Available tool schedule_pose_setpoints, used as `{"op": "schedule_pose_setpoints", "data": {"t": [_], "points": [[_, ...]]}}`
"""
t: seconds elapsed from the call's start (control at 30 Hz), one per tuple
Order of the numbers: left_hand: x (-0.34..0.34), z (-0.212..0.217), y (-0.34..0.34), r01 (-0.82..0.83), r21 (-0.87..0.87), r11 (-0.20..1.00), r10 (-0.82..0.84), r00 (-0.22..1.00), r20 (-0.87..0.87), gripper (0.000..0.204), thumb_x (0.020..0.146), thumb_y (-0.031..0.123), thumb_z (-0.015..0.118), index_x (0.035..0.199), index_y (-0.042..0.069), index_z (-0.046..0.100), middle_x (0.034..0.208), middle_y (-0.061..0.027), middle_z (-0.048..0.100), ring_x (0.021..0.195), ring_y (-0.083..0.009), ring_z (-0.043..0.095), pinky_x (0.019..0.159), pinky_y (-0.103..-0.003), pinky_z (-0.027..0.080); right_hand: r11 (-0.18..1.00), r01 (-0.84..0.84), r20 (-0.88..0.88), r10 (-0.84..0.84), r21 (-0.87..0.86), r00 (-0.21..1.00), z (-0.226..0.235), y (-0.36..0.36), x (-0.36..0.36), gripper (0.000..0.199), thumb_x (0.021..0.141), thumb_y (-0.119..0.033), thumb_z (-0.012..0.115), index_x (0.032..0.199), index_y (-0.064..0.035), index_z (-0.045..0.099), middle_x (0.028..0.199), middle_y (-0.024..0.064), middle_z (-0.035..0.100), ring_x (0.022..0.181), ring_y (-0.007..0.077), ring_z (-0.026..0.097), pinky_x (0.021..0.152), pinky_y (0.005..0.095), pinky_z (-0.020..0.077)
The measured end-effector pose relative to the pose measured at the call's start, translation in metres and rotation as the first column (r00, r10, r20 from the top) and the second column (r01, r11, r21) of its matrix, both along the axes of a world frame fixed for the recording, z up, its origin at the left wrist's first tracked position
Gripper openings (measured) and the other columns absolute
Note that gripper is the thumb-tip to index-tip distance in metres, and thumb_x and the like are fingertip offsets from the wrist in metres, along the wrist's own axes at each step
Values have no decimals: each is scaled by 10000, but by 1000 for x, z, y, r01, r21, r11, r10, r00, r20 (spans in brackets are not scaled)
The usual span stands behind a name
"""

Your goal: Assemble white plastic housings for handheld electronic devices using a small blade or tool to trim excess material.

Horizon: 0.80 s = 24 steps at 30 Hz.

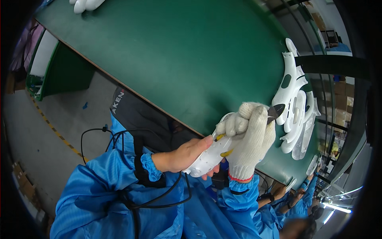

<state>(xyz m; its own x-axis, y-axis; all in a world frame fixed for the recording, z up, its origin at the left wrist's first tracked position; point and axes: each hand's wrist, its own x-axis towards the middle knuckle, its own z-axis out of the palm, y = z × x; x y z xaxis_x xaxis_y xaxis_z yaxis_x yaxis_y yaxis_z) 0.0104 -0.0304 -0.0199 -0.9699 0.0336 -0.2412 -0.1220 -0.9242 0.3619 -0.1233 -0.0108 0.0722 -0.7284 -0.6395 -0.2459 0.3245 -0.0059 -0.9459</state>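
Observation:
My left hand (185, 156) is bare and closed round the lower end of a white plastic shell (205, 161), with the thumb on top and fingertips showing past its edge. My right hand (250, 137) wears a white knitted glove with a red cuff edge. It is wrapped round yellow-handled pliers (275, 113), whose dark tapered jaws point away to the right. Two yellow handle ends stick out of the glove over the shell. The glove overlaps the shell's far end and hides part of it. Both hands are at the table's near edge.
Several white plastic shells (292, 99) lie in a row on the green table (171, 51) at the right. More white parts (85, 4) sit at the far left. A green-edged bin (59, 67) stands left of the table. Black cables (159, 202) hang across my sleeves. Co-workers' hands (280, 192) work at the lower right.

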Motion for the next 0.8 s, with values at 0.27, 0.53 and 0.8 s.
{"op": "schedule_pose_setpoints", "data": {"t": [0.27,0.53,0.8], "points": [[1,-5,5,-11,30,999,12,999,-33,695,1062,556,228,1139,-42,575,907,-159,688,718,-205,693,633,-328,603,999,42,-184,-41,0,982,-3,-3,14,302,1030,-289,540,957,3,561,621,37,453,506,162,464,497,353,480],[-4,0,10,-66,-61,996,63,997,-48,701,1059,564,168,1188,-11,547,966,-145,671,806,-210,678,692,-331,578,997,20,-22,-22,-81,1000,1,9,-13,335,1030,-287,539,961,38,574,644,44,478,540,169,491,507,360,474],[-4,0,18,-113,-41,993,112,993,-22,646,1073,527,204,1167,-4,560,944,-131,676,765,-180,670,663,-307,566,996,43,-51,-47,-74,998,-3,18,-11,340,1032,-278,538,975,55,575,648,58,493,553,182,512,525,366,508]]}}
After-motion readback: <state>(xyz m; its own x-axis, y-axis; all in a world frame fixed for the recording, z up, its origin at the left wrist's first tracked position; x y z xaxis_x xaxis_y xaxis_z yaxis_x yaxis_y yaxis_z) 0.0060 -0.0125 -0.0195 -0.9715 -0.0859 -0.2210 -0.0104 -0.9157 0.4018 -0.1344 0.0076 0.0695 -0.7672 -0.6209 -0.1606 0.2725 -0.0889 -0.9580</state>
